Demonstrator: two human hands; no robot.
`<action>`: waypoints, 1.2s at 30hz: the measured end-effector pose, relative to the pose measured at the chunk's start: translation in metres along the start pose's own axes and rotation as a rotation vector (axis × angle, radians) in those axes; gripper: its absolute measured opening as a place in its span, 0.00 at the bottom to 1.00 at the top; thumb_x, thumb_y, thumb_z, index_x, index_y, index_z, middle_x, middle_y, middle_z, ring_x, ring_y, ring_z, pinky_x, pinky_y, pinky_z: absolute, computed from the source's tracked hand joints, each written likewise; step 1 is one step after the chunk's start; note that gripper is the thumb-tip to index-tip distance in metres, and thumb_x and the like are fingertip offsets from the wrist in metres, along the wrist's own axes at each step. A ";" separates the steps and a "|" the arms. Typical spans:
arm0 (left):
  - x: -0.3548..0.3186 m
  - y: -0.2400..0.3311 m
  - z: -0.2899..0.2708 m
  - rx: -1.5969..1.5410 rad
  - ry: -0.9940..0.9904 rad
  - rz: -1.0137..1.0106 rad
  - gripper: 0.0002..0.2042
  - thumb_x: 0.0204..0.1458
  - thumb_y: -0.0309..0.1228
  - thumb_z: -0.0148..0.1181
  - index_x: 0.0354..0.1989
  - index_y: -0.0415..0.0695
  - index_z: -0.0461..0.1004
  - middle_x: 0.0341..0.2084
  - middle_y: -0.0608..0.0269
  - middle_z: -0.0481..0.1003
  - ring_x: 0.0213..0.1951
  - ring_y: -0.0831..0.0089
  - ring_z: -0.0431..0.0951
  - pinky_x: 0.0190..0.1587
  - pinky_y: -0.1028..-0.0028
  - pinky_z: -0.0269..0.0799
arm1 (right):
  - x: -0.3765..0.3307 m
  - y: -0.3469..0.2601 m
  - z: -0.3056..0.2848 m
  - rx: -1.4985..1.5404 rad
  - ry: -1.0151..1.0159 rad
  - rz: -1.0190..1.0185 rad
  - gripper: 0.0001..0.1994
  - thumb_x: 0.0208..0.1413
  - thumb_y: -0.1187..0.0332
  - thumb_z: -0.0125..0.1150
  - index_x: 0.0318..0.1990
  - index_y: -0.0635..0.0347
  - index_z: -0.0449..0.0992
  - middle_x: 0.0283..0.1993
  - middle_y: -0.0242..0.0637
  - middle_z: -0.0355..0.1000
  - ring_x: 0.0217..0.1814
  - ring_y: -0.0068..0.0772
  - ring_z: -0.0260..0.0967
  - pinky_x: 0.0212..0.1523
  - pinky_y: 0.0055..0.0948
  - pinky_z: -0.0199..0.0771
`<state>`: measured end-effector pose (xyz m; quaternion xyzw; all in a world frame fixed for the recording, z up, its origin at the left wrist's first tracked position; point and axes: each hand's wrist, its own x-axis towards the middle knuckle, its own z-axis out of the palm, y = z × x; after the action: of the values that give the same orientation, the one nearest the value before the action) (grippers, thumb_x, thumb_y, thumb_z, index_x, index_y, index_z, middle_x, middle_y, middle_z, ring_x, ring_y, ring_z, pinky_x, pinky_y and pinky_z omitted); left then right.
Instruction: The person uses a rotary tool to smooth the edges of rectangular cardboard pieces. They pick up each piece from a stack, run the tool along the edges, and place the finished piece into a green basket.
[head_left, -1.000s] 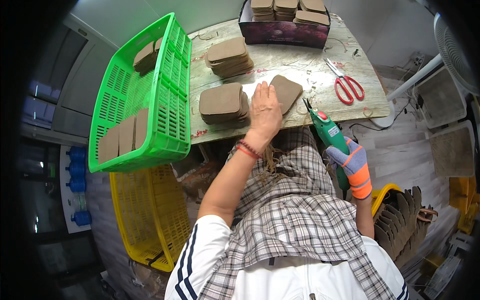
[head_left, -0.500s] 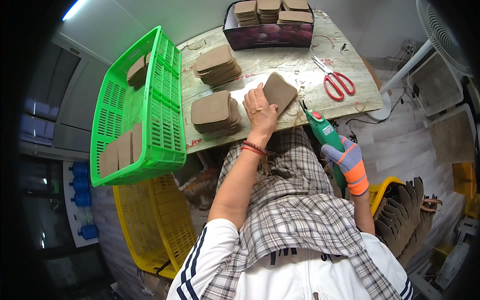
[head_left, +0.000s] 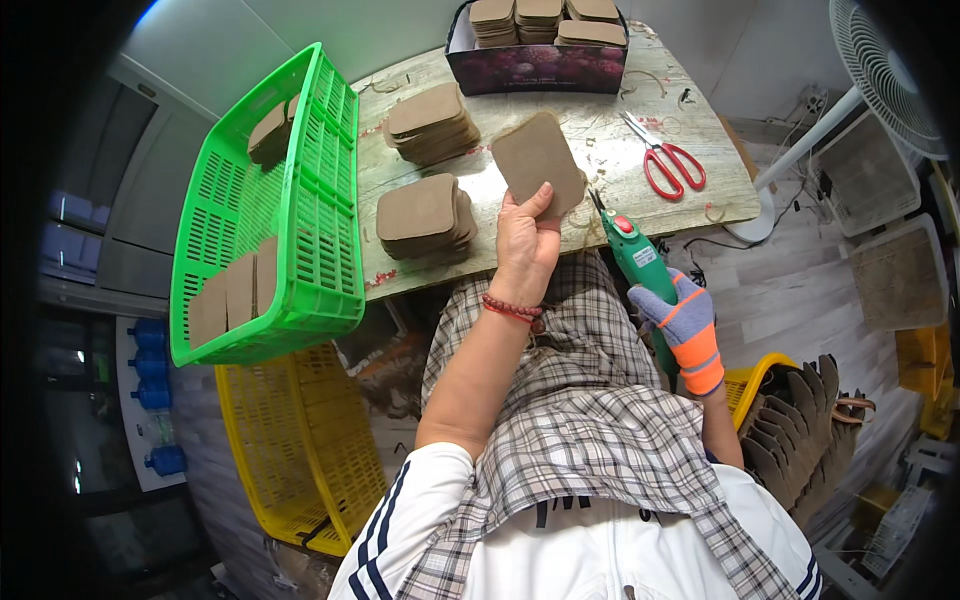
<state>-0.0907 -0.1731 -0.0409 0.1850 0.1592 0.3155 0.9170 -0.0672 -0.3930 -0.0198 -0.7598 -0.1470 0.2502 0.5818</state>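
My left hand grips a brown rounded-corner fabric piece by its near edge, thumb on top, holding it up over the table. In my right hand, which wears a grey and orange glove, is a green handheld electric trimmer with a red button. Its dark pointed tip lies close beside the piece's right edge; whether they touch I cannot tell. To the left of my left hand, two stacks of similar pieces sit on the table, a nearer stack and a farther stack.
Red-handled scissors lie on the table at right. A dark box of stacked pieces stands at the back. A green crate with more pieces is at left, a yellow crate below it. A fan stands at right.
My left hand has turned and lifted the fabric piece, its thumb now on top of it. The trimmer has shifted slightly up and left, bringing its tip nearer the piece.
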 end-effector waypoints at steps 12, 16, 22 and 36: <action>-0.009 -0.021 -0.010 -0.040 -0.019 -0.074 0.20 0.50 0.13 0.54 0.52 0.41 0.64 0.48 0.58 0.70 0.50 0.64 0.71 0.58 0.64 0.67 | -0.002 -0.018 0.000 -0.001 -0.010 -0.021 0.13 0.46 0.65 0.69 0.34 0.63 0.73 0.21 0.29 0.70 0.18 0.14 0.63 0.20 0.17 0.63; -0.020 -0.030 -0.020 0.013 -0.068 -0.107 0.19 0.50 0.13 0.54 0.51 0.42 0.66 0.46 0.58 0.71 0.49 0.66 0.73 0.54 0.66 0.71 | 0.002 -0.021 -0.001 0.106 -0.009 0.007 0.13 0.46 0.65 0.69 0.35 0.63 0.74 0.22 0.29 0.71 0.20 0.14 0.64 0.20 0.17 0.63; -0.032 -0.023 -0.036 0.201 -0.111 -0.128 0.19 0.50 0.13 0.54 0.50 0.40 0.67 0.44 0.58 0.74 0.45 0.67 0.76 0.49 0.68 0.74 | 0.009 -0.018 -0.010 0.093 -0.013 0.008 0.15 0.46 0.65 0.69 0.38 0.64 0.74 0.24 0.29 0.72 0.21 0.14 0.65 0.21 0.17 0.64; -0.022 0.090 -0.043 0.876 -0.296 -0.190 0.17 0.42 0.11 0.55 0.44 0.33 0.74 0.36 0.62 0.77 0.36 0.78 0.76 0.41 0.79 0.73 | -0.002 -0.028 -0.020 -0.158 -0.261 0.022 0.20 0.44 0.63 0.71 0.42 0.66 0.74 0.27 0.29 0.73 0.27 0.13 0.65 0.28 0.17 0.67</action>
<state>-0.1710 -0.1109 -0.0354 0.5823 0.1611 0.1036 0.7901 -0.0554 -0.4025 0.0114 -0.7657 -0.2325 0.3410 0.4933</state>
